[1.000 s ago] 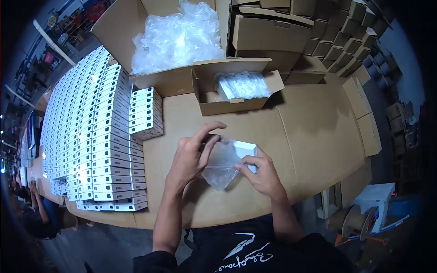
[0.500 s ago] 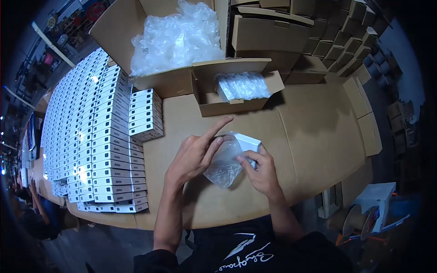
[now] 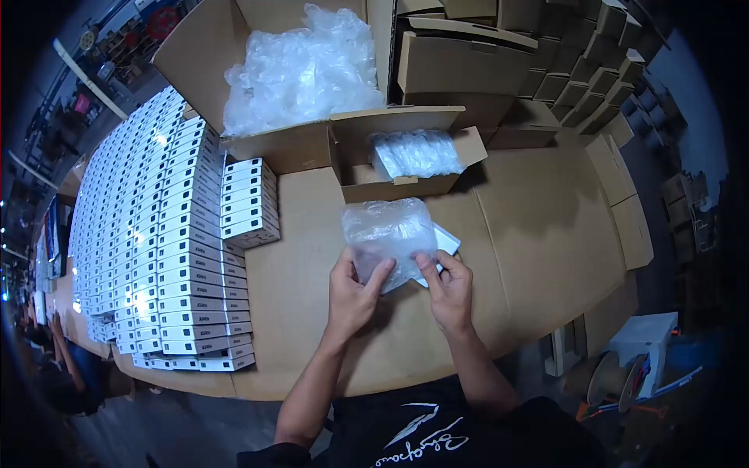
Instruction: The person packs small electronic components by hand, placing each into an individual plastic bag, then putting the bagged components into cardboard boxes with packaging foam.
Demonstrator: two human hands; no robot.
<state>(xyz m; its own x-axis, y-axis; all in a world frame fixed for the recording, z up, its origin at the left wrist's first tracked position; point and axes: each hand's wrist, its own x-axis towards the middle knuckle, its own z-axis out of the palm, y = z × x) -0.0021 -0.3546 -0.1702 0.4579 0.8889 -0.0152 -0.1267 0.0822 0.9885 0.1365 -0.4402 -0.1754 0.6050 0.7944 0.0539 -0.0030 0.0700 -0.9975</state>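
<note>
A clear plastic bag (image 3: 392, 226) is stretched between my hands above the table. My left hand (image 3: 355, 295) grips its lower left side, thumb on top. My right hand (image 3: 445, 292) pinches the bag's right edge together with a flat white box (image 3: 446, 242), which lies partly hidden behind the plastic. Just beyond the bag stands an open cardboard carton (image 3: 374, 192) with a row of plastic-wrapped items (image 3: 417, 154) inside.
Stacked white boxes (image 3: 195, 265) cover the table's left side, with a shorter stack (image 3: 250, 199) beside them. A large carton (image 3: 285, 148) of clear plastic bags (image 3: 308, 70) stands behind. Brown cartons (image 3: 468, 66) are piled at the back right. Another person's arm (image 3: 64, 347) shows far left.
My left hand has come down and closed on the bag's lower left. The bag now lies spread out higher, over more of the white box. My right hand keeps its hold.
</note>
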